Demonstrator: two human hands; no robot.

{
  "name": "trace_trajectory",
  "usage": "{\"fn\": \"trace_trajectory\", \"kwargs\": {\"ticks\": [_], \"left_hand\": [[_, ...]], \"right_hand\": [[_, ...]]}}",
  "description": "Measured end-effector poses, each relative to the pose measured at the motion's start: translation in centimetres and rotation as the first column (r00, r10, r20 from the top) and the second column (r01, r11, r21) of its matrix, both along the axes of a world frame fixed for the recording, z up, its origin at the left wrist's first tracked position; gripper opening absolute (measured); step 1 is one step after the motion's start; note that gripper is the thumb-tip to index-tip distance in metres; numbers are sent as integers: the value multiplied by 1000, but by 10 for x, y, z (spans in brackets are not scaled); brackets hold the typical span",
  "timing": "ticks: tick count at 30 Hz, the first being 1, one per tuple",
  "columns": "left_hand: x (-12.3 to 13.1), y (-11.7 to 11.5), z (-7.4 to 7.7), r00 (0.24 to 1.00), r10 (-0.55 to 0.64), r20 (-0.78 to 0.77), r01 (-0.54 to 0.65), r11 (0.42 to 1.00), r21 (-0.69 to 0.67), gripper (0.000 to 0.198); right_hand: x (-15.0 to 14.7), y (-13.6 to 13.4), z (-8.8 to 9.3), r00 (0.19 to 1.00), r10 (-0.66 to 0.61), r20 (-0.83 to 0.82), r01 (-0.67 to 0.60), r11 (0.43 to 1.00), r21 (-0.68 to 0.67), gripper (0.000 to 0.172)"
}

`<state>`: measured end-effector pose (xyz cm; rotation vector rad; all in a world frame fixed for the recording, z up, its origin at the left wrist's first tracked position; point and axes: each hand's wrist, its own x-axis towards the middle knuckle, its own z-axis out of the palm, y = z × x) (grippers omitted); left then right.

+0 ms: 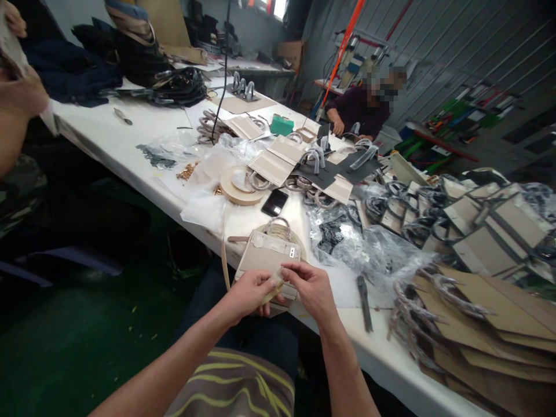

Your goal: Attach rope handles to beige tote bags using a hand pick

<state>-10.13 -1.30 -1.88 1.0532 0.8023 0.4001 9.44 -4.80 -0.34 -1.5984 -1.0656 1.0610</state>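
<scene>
My left hand (249,292) and my right hand (309,286) both grip the near edge of a tan cardboard-coloured bag panel (264,255) with a wrapped loop handle at its top. The fingers of both hands pinch a strip of tape along the panel's lower edge. A long loose strip of tan tape (225,260) hangs down to the left of the panel. The panel rests at the front edge of the white table (130,136).
A tape roll (238,186) and a black phone (274,202) lie beyond the panel. Stacks of panels with handles (478,324) fill the right side. Plastic bags (373,243), a dark tool (364,301) and another person (360,107) sit further along. Someone's hands (19,87) show at far left.
</scene>
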Motion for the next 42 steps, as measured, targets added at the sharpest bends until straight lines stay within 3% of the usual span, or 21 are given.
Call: {"fn": "trace_trajectory", "kwargs": {"ticks": [3, 9, 13, 16, 19, 23, 30, 37, 42], "left_hand": [[16, -2, -10, 988, 134, -75, -133, 991, 11, 53], [31, -7, -17, 910, 346, -228, -302, 930, 208, 38], [35, -12, -12, 867, 402, -293, -285, 884, 371, 45], [47, -12, -7, 887, 364, -284, -219, 873, 436, 41], [65, -4, -7, 919, 307, -248, -196, 901, 388, 31], [85, 11, -14, 935, 259, -241, -210, 955, 211, 29], [95, 18, -20, 949, 178, -259, -176, 984, 32, 37], [103, 19, -20, 961, 106, -257, -97, 994, 46, 42], [103, 21, -17, 971, 126, -201, -136, 990, -35, 44]], "right_hand": [[2, 1, -1, 990, -32, 135, 27, 999, 39, 27], [4, 1, 3, 924, -116, 363, 80, 990, 113, 26], [14, 6, 8, 900, -88, 427, 30, 990, 139, 24], [28, 18, 10, 868, -27, 497, -64, 984, 166, 22], [43, 40, 10, 794, 14, 607, -131, 980, 149, 17], [54, 67, 5, 682, 109, 723, -182, 983, 23, 18], [53, 79, -4, 574, 185, 798, -193, 977, -87, 18], [58, 86, -8, 559, 207, 803, -220, 971, -97, 17], [61, 88, -14, 602, 178, 779, -218, 974, -55, 16]]}}
